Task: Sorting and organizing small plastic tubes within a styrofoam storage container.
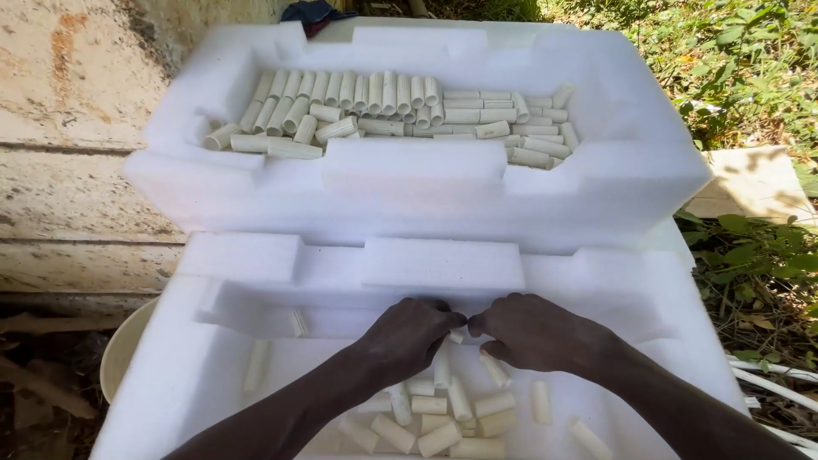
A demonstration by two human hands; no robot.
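Short white tube (457,336) sat pinched between left hand (409,334) and right hand (532,332), fingers closed narrow; a firm, level grip over the near foam tray (213,375) suited it.

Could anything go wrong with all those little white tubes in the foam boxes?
Maybe. The far foam box sits on the rim of the near foam box, so a bump might tip it and spill its rows of tubes. The loose tubes under the left hand and right hand could roll out into the grass and get lost.
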